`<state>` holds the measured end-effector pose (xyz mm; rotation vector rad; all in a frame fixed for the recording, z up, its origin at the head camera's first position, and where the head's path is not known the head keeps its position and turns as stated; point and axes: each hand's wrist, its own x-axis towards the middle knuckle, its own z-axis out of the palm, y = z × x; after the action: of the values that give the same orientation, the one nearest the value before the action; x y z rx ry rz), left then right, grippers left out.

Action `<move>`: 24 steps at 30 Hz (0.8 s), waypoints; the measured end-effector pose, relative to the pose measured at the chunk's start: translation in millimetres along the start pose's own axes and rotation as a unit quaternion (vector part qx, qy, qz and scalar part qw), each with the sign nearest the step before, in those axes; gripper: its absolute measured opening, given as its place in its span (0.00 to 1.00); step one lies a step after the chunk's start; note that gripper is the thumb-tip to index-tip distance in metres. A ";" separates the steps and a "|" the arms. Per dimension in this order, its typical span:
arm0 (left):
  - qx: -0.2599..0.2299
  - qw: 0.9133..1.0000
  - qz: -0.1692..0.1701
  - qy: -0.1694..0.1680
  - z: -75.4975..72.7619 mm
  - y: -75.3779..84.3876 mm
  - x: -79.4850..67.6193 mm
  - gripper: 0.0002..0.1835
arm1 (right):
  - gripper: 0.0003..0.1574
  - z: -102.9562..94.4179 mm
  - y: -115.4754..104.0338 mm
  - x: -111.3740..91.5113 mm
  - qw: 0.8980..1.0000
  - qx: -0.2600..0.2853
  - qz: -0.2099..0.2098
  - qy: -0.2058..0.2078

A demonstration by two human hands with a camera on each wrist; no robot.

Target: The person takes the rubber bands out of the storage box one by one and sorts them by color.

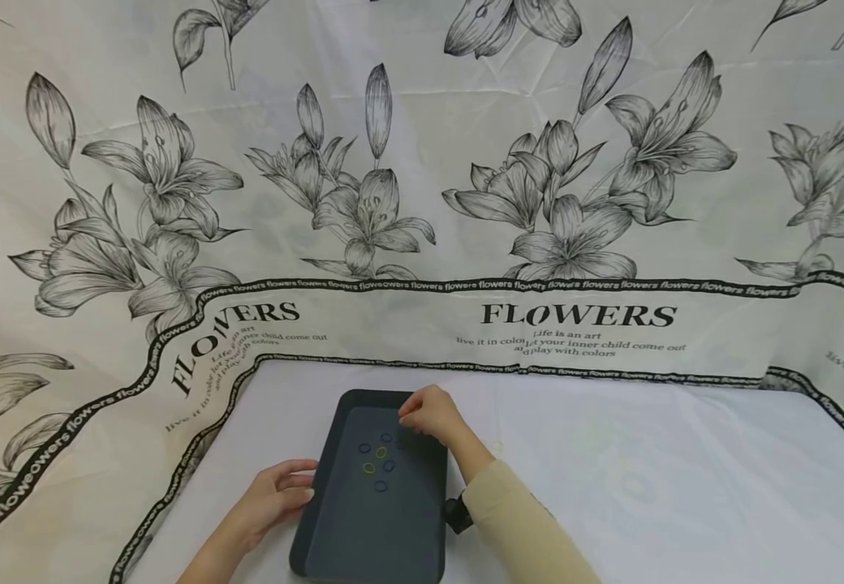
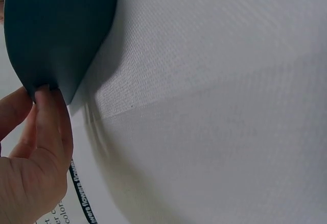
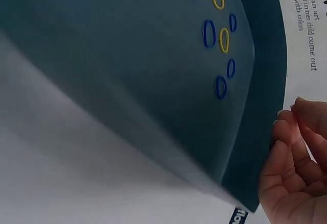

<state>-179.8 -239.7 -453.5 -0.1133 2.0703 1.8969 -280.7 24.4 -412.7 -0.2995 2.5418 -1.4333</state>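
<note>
A dark blue-grey tray (image 1: 371,527) lies on the white table. Several small blue rings (image 3: 209,33) and two yellow rings (image 3: 224,40) lie loose on its floor, toward the far end. My left hand (image 1: 276,499) grips the tray's left edge, thumb on one side and fingers on the other; the left wrist view shows this hand (image 2: 41,152) at the rim. Over the tray's far right corner is my right hand (image 1: 432,414), fingers curled, thumb and fingertip brought together. Nothing shows between those tips in the right wrist view, where the hand (image 3: 296,168) is beside the rim.
White cloth covers the table (image 1: 648,470). Behind it rises a flower-printed curtain (image 1: 568,203) with a black lettered band along its foot. A black device (image 1: 457,515) sits at the right wrist, close to the tray's right side.
</note>
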 end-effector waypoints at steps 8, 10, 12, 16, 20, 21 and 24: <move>-0.001 1.000 0.000 -0.002 -3.4 -1.9 -2.0 0.29 | 0.03 25.5 -0.7 1.6 0.999 0.028 0.020 0.011; -0.003 1.000 -0.001 -0.005 -3.3 -2.1 -1.4 0.29 | 0.02 29.3 1.4 1.5 1.000 -0.005 0.014 0.026; -0.004 1.000 0.000 -0.007 -2.3 -2.2 -0.9 0.29 | 0.03 31.2 4.4 1.4 0.998 -0.050 0.009 0.043; -0.001 1.000 -0.001 0.000 0.8 -1.4 1.4 0.28 | 0.04 28.9 11.6 2.4 0.990 -0.119 -0.009 0.070; 0.006 1.000 -0.003 0.011 1.8 0.5 2.5 0.28 | 0.04 27.3 14.6 4.1 0.988 -0.133 -0.012 0.072; 0.007 1.000 -0.004 0.012 1.6 0.6 2.4 0.28 | 0.04 28.0 14.9 4.1 0.988 -0.137 -0.012 0.071; 0.003 1.000 -0.003 0.007 0.3 -0.1 1.2 0.28 | 0.05 31.6 15.6 2.1 0.986 -0.150 -0.014 0.066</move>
<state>-180.9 -239.2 -454.0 -0.1311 2.0832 1.8918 -275.0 6.0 -442.2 -0.2954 2.8737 -1.1092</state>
